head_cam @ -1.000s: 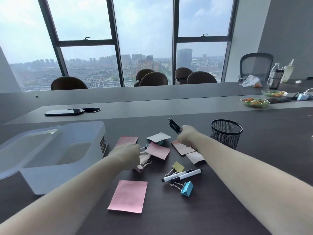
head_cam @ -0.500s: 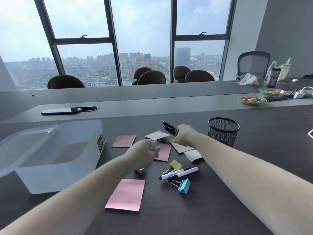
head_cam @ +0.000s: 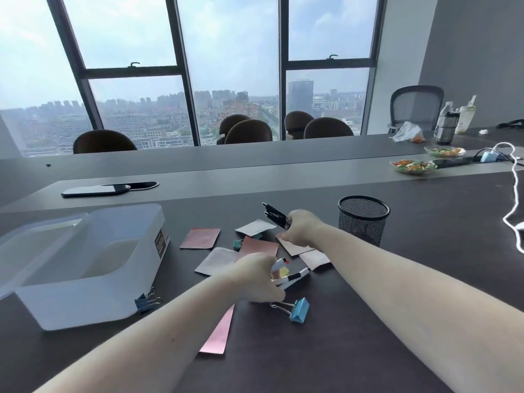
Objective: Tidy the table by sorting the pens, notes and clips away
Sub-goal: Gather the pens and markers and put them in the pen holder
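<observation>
My right hand [head_cam: 303, 228] is shut on a bunch of black pens [head_cam: 276, 214] that point up and left, held above the scattered notes. My left hand [head_cam: 255, 277] is closed around white marker pens [head_cam: 292, 276] near a yellow clip, low over the table. Pink and white notes [head_cam: 256, 246] lie spread between the hands; one pink note [head_cam: 218, 330] is partly hidden under my left forearm. A light blue binder clip [head_cam: 299, 310] lies just below my left hand. A teal clip [head_cam: 237, 244] sits among the notes, and a dark blue clip [head_cam: 144, 302] leans at the box's corner.
A white translucent storage box [head_cam: 136, 279] with compartments stands open at the left. A black mesh pen cup [head_cam: 363, 219] stands right of my right hand. Phones [head_cam: 96, 190] lie on the raised grey strip behind. Food bowls, bottles and a white cable occupy the far right.
My left hand moved right from the pink notes to the white markers and closed on them. My right hand with the black pens stayed near the pen cup.
</observation>
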Available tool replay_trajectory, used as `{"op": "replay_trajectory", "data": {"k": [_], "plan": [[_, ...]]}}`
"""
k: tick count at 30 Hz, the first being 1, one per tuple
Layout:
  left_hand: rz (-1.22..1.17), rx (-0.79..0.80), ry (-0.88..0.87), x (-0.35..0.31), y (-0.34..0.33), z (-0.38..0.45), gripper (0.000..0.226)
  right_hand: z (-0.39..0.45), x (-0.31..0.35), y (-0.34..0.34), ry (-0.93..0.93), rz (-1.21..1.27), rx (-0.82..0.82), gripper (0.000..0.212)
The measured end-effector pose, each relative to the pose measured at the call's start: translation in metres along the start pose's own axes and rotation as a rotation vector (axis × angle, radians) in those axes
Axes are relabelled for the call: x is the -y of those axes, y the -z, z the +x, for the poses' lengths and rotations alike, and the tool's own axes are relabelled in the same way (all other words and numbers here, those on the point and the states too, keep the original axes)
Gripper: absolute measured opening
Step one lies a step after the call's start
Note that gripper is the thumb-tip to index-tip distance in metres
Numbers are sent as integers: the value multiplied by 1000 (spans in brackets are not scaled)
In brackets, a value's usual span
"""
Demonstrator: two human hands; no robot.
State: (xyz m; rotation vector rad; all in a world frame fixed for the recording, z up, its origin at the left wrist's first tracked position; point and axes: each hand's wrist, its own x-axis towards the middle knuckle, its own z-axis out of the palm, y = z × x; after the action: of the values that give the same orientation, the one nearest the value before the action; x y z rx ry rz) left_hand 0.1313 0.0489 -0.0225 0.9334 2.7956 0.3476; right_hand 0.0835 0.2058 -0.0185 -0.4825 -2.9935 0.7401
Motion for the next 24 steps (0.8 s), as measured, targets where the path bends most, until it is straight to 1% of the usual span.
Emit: {"op": "replay_trajectory", "data": {"k": [1,3,5,7,10,12,13,15,17,19,20,22,24], "plan": [[17,4,-2,-1,1,0,30,0,0,-1,3,-1,-4,24],[65,5,-6,-3,3,2,21,-1,0,-1,7,4,-6,23],[102,0,-16,-8,4,5,21,-3,0,-1,5,26,-1,24],[144,-16,-24,-14,3,9,16,-5,0,0,6,52,-4,26],[152,-17,32,-16,-3,14,16,-9,-1,3,14,116,-31,30],[133,-48,55,-13,-5,15,18,-12,-2,6,45,153,-53,34],[98,-95,63,-12,-3,14,17,-14,-2,7,59,190,-75,35],[-26,-263,68,-7,3,11,19,-15,-2,8,79,324,-156,37],[-251,-470,36,-1,7,10,19,-17,-1,7,110,496,-280,42],[-456,-665,-4,6,5,14,33,-20,3,2,132,665,-405,46],[-532,-748,-3,10,1,17,35,-22,5,-1,139,746,-454,47],[-687,-835,23,15,-6,22,28,-27,10,-9,149,862,-524,47],[-822,-856,59,19,-14,26,24,-32,12,-18,146,911,-556,46]]}}
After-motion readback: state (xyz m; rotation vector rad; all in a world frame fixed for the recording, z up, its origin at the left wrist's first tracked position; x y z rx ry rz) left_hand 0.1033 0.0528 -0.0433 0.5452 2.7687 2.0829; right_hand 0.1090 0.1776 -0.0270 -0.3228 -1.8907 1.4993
